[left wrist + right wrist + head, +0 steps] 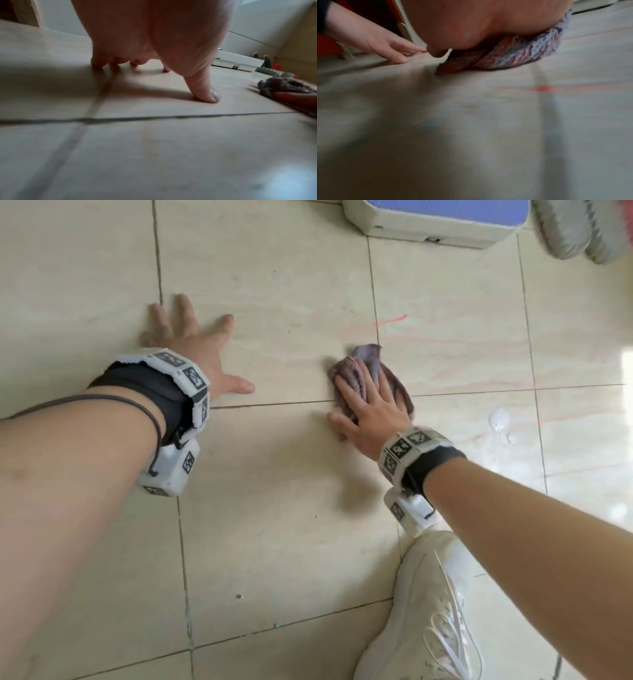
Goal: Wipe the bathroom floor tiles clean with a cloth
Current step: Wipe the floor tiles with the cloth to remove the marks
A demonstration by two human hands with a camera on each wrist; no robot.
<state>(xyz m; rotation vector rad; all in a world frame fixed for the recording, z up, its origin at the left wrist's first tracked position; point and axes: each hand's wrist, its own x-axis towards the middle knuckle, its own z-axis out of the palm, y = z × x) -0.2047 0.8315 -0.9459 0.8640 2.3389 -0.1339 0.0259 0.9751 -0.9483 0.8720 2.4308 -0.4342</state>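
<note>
Right hand: I am pressing my right hand, fingers flat, on the crumpled purple-grey cloth.
Left hand: my left hand is resting spread and released on the beige floor tiles.
Cloth: lying beside a red streak.

Home bathroom, beige floor tiles with dark grout, bathroom scale
</note>
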